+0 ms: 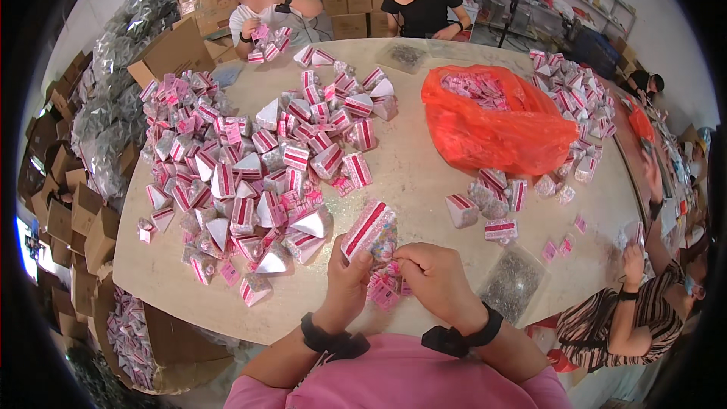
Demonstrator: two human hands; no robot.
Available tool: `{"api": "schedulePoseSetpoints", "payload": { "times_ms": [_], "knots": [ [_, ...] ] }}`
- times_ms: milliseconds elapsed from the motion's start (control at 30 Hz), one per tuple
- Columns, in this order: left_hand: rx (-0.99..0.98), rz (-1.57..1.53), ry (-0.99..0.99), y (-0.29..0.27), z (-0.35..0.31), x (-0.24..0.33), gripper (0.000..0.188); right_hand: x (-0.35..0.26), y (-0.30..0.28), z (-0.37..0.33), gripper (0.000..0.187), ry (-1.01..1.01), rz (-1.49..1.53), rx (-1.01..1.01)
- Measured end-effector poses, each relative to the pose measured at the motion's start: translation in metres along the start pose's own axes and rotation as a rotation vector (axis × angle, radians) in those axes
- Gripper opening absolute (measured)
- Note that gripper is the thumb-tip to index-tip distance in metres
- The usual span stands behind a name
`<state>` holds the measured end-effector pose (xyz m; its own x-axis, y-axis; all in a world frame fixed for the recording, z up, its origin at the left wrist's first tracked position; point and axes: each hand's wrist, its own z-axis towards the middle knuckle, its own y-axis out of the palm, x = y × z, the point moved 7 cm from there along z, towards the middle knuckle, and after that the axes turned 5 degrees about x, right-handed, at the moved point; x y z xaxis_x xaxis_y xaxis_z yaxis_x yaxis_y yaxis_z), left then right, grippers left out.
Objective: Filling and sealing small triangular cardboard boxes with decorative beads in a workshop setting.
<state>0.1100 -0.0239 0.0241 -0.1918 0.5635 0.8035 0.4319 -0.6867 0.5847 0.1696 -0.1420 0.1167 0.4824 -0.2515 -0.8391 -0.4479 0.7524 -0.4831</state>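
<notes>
A cake-slice-shaped squeeze toy (369, 229), pink and white with a red band and a speckled side, is gripped in my left hand (344, 282), thumb across its near face. Close by its right side, my right hand (439, 274) is closed in a pinch at the lower corner; what sits between the fingertips is too small to make out. Below the toy, between both hands, several pink printed tags (385, 292) show. A big heap of similar cake-slice toys (246, 174) spreads left and ahead of my left hand.
An orange-red plastic bag (492, 140) of pink tags stands right of centre. A shallow clear tray (515, 285) of small metallic bits lies near my right wrist. More slices (579, 98) pile at far right. Co-workers sit across and to the right. An open carton (163, 341) stands lower left.
</notes>
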Motion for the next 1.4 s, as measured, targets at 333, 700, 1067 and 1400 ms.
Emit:
{"api": "schedulePoseSetpoints", "payload": {
  "times_ms": [333, 700, 1067, 1400],
  "knots": [
    [0.063, 0.232, 0.065, 0.0, 0.0, 0.012, 0.061, -0.003, 0.004, -0.008, 0.015, -0.132, -0.218, 0.007],
    [-0.099, 0.556, -0.033, -0.003, 0.003, 0.018, 0.054, 0.0, -0.001, -0.004, 0.013, -0.049, -0.049, -0.013],
    [-0.156, 0.12, -0.302, 0.004, 0.001, 0.002, 0.041, -0.004, -0.003, 0.001, 0.011, 0.017, -0.033, -0.124],
    [-0.123, 0.096, -0.39, 0.002, -0.004, 0.001, 0.03, -0.022, 0.0, 0.008, 0.009, -0.243, -0.208, -0.12]
  ]
}}
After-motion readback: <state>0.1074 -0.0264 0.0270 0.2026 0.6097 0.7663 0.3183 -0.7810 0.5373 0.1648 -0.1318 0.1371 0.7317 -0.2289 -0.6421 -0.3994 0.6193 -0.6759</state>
